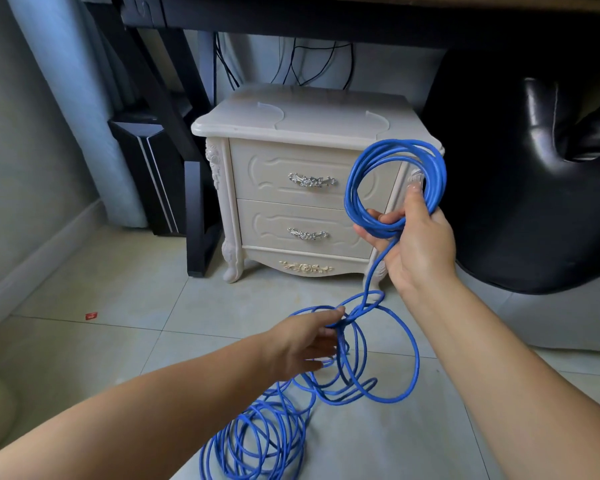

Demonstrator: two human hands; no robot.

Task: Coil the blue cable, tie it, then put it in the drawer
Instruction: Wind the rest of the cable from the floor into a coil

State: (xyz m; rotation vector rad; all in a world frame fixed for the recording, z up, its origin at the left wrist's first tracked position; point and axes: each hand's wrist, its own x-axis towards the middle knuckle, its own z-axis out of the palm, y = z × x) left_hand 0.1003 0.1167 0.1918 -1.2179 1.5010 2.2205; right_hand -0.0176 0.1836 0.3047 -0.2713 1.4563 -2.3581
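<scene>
In front of the cabinet (291,161), my left hand (302,344) is smeared at the fingertips, so I can't tell whether it pinches the cable (436,174). The loose loops run off the bottom edge. The coil and my right hand (420,244) cover the cabinet's right front corner. Left of the cabinet, a red scrap (91,316) is too small to identify.

Cable (418,356) lies on floor (118,306) before nightstand (291,174); chair (534,202) right of nightstand.
</scene>
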